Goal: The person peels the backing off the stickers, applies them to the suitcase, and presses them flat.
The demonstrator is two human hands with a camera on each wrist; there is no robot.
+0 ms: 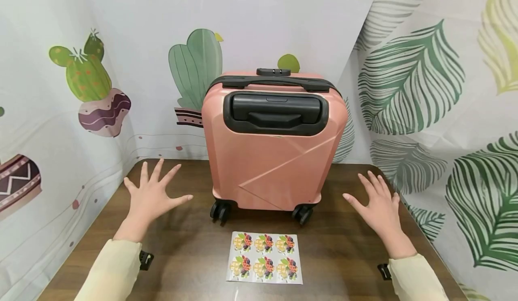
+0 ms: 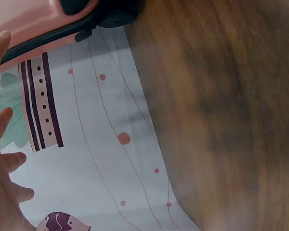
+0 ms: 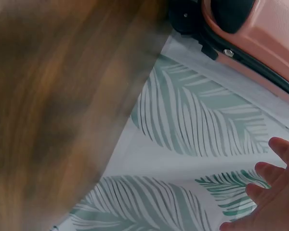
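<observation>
A pink hard-shell suitcase (image 1: 271,166) stands upright on its black wheels, with its retracted black handle (image 1: 276,108) facing me. In front of it lies a white sheet of stickers (image 1: 264,258) printed with fruit pictures in two rows. To the left of the suitcase my left hand (image 1: 150,197) hovers over the table with fingers spread, holding nothing. My right hand (image 1: 379,209) is held on the other side, fingers extended and apart from the suitcase. Both wrist views show part of the suitcase (image 2: 33,21) near a top corner, with fingertips at the frame edge.
The dark brown wooden table (image 1: 182,265) has a rounded back edge. Behind and beside it hangs white cloth (image 1: 283,22) printed with cacti and leaves. A black combination lock (image 1: 273,72) sits on top of the suitcase, beside a black carry handle (image 1: 277,81).
</observation>
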